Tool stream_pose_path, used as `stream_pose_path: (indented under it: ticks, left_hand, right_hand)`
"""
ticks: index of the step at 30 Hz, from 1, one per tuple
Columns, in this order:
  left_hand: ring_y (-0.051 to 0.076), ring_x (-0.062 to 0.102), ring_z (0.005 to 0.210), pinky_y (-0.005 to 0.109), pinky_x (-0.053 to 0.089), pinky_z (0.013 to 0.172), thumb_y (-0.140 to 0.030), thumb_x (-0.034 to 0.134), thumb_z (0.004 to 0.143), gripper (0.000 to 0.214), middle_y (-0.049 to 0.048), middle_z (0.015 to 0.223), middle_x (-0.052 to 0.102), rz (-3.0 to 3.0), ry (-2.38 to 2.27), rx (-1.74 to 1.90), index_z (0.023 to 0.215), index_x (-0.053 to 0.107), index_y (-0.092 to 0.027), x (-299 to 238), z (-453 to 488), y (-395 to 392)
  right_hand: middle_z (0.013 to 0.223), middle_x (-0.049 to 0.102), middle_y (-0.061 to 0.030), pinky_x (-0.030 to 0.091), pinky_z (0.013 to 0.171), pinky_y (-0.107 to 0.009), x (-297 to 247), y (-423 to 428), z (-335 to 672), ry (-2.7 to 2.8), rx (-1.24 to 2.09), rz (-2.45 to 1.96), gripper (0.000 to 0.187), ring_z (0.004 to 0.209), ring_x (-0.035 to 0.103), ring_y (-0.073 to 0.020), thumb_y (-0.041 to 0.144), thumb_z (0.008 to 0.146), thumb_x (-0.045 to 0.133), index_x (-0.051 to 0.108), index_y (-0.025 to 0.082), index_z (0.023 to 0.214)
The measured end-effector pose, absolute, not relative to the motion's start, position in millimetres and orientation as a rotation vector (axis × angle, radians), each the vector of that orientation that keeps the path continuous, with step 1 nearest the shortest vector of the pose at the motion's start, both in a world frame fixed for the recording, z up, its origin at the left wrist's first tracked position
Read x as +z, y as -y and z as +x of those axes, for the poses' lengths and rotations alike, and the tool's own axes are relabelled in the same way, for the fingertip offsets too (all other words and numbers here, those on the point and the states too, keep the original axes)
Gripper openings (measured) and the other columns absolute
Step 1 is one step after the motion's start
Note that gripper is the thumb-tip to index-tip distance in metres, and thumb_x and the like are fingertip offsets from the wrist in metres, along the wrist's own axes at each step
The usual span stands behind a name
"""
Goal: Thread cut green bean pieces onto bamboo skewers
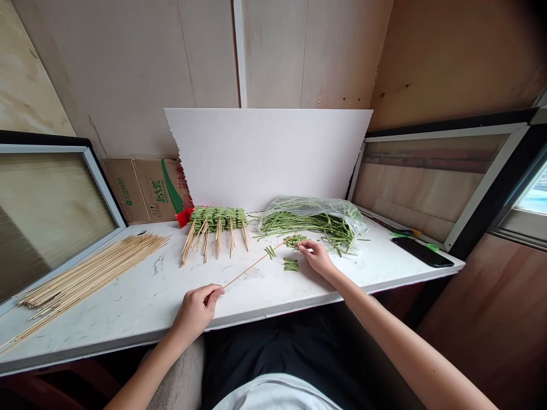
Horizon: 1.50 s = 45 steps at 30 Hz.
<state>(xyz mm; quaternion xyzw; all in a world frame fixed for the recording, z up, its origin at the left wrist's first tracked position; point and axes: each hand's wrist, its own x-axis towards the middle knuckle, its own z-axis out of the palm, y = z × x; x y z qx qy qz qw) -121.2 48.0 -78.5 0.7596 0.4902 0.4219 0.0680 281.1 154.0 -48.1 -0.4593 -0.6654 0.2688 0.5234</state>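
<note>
My left hand (197, 310) is closed around the near end of a thin bamboo skewer (252, 266), which slants away to the right over the white tabletop. Some short green bean pieces (270, 251) are at the skewer's far part; whether they are threaded on it I cannot tell. My right hand (317, 257) has its fingertips pinched together at the edge of a small heap of cut green bean pieces (294, 240). What those fingers hold, if anything, is too small to make out. Just nearer to me lies a neat row of cut bean pieces (291, 264).
Finished green bean skewers (219, 222) are stacked at the back. Loose bamboo skewers (98, 267) lie left. A clear plastic bag (316, 208) holds long green beans (294, 223). A white board (269, 159), a cardboard box (147, 191) and a black phone (422, 251) surround the workspace.
</note>
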Motion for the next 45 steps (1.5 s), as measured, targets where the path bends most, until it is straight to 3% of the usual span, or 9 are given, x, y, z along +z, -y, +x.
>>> stream_pose_path:
  ticks: [4,9,15,35,45]
  left_hand:
    - [0.017,0.071,0.066,0.025,0.053,0.063,-0.035,0.057,0.100,0.028,0.0041,0.083,0.080,2.282,-1.480,1.236,0.088,0.078,-0.021,-78,-122,-49]
    - [0.016,0.069,0.065,0.025,0.052,0.063,-0.036,0.056,0.100,0.030,0.0024,0.079,0.079,2.283,-1.479,1.170,0.085,0.077,-0.021,-75,-121,-48]
    - [0.016,0.066,0.061,0.025,0.050,0.059,-0.037,0.055,0.100,0.033,0.0027,0.075,0.077,2.293,-1.485,1.166,0.083,0.077,-0.020,-73,-120,-48]
    - [0.016,0.067,0.063,0.025,0.049,0.062,-0.038,0.055,0.099,0.032,0.0026,0.079,0.079,2.235,-1.518,1.129,0.085,0.078,-0.020,-74,-120,-48]
    - [0.016,0.067,0.066,0.026,0.049,0.064,-0.040,0.053,0.100,0.035,0.0038,0.082,0.079,2.215,-1.543,1.092,0.086,0.078,-0.019,-73,-119,-46]
  right_hand:
    - [0.100,0.074,-0.0067,0.049,0.078,-0.034,-42,-151,285,1.420,0.958,-1.021,0.043,0.091,0.063,-0.0228,0.064,0.081,0.076,0.071,0.022,0.090]
    - [0.099,0.071,-0.0060,0.050,0.074,-0.031,-35,-146,285,1.331,1.143,-0.941,0.043,0.086,0.060,-0.0195,0.062,0.079,0.079,0.072,0.021,0.091]
    - [0.099,0.071,-0.0066,0.050,0.067,-0.028,-32,-143,284,1.288,1.165,-0.956,0.047,0.080,0.060,-0.0172,0.064,0.076,0.081,0.074,0.021,0.092]
    - [0.094,0.066,-0.0028,0.046,0.066,-0.025,-33,-142,283,1.305,1.282,-0.851,0.035,0.076,0.055,-0.0129,0.053,0.082,0.082,0.075,0.020,0.091]
    - [0.097,0.068,-0.0061,0.048,0.069,-0.030,-36,-145,286,1.299,1.315,-0.845,0.037,0.081,0.058,-0.0169,0.056,0.080,0.084,0.076,0.022,0.092]
